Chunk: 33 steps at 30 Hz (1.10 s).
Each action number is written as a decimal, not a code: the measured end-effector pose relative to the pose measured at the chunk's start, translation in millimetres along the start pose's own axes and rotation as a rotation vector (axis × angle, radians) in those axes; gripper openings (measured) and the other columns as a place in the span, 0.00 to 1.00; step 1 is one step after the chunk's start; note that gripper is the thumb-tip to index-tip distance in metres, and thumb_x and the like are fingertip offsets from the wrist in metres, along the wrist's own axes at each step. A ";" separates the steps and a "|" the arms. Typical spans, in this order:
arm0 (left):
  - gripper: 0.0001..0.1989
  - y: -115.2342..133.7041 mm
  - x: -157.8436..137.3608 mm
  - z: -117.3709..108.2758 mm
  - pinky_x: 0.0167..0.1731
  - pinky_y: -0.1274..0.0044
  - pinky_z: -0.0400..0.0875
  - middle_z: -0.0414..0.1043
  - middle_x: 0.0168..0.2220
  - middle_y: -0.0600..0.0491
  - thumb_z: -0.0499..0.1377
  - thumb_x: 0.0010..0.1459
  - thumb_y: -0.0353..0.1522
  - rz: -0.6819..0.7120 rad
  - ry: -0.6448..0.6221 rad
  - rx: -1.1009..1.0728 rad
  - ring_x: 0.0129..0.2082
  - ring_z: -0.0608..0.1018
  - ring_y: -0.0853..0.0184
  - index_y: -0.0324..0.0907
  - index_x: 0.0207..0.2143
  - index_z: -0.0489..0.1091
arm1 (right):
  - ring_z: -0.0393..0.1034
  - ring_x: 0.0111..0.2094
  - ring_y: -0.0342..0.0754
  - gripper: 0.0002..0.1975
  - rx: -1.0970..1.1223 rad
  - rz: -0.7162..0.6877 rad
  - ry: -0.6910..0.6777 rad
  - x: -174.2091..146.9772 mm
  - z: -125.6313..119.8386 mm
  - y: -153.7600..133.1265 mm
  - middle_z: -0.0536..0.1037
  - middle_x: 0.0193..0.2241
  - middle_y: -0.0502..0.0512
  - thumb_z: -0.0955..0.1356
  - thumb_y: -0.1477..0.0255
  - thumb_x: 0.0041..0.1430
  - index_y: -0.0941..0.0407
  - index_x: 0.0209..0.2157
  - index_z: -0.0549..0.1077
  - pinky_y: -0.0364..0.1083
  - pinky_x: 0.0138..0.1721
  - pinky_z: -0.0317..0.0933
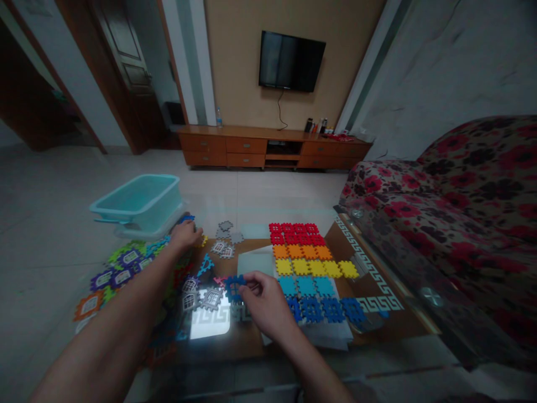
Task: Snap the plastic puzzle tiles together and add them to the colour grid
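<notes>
My right hand (264, 299) pinches a dark blue square window tile (234, 289) with notched edges, held over the glass table. Stretched out to the far left, my left hand (184, 234) has its fingers bent down at the edge of a mixed pile. A blue piece (188, 218) shows just beyond those fingers; whether they grip anything is hidden. Right of my right hand lie rows of tiles: red tiles (294, 234), orange tiles (301, 252), yellow tiles (314, 267), light blue tiles (306, 286) and dark blue tiles (325, 309).
A teal plastic bin (138, 204) stands at the far left, behind purple window pieces (122, 277) and other loose pieces. Grey pieces (224, 229) and light window pieces (211, 298) lie mid-table. White paper (331, 336) is under the rows. A flowered sofa (440, 224) borders the right.
</notes>
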<state>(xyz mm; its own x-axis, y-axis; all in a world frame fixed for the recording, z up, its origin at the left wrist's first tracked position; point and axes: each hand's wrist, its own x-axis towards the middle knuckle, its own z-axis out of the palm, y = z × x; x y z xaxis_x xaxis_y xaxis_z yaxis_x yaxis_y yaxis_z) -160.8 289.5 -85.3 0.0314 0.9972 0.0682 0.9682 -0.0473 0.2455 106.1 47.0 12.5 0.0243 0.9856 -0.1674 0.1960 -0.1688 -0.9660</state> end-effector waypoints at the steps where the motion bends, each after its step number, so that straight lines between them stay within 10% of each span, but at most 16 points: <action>1: 0.22 1.6 -2.3 -1.1 0.54 0.68 0.63 0.70 0.54 0.34 0.53 0.57 0.39 0.011 0.007 0.006 0.54 0.73 0.50 0.31 0.44 0.73 | 0.68 0.28 0.45 0.08 0.000 -0.001 -0.004 -0.2 0.4 -0.2 0.77 0.27 0.53 0.68 0.76 0.54 0.60 0.36 0.77 0.43 0.30 0.61; 20: 0.17 23.2 -72.8 -35.2 0.51 0.70 0.69 0.78 0.46 0.43 0.52 0.59 0.29 -0.008 0.371 -0.141 0.46 0.78 0.58 0.36 0.46 0.76 | 0.70 0.27 0.45 0.09 -0.024 -0.088 0.034 1.2 -4.3 3.2 0.78 0.27 0.53 0.68 0.75 0.53 0.60 0.37 0.77 0.43 0.30 0.62; 27: 0.22 66.9 -119.0 -49.1 0.45 0.69 0.73 0.79 0.42 0.44 0.62 0.48 0.27 -0.398 0.423 -0.937 0.41 0.80 0.59 0.37 0.48 0.75 | 0.73 0.30 0.47 0.09 0.004 -0.135 0.020 -0.8 -8.3 2.0 0.79 0.28 0.53 0.68 0.72 0.51 0.59 0.35 0.77 0.45 0.33 0.66; 33: 0.17 115.4 -159.3 -56.6 0.31 0.73 0.77 0.79 0.36 0.45 0.62 0.52 0.31 -0.396 0.264 -1.194 0.29 0.79 0.67 0.36 0.45 0.76 | 0.71 0.26 0.47 0.15 0.084 -0.068 0.047 4.5 -21.2 4.0 0.78 0.27 0.53 0.68 0.68 0.50 0.60 0.38 0.77 0.45 0.27 0.64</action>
<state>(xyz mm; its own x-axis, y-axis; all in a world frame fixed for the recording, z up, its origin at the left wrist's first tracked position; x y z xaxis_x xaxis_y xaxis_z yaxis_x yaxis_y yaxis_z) -68.2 122.0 -13.0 -0.3889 0.9198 -0.0527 0.0748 0.0885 0.9933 127.7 51.0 12.1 0.0604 0.9938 -0.0929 0.1165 -0.0994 -0.9882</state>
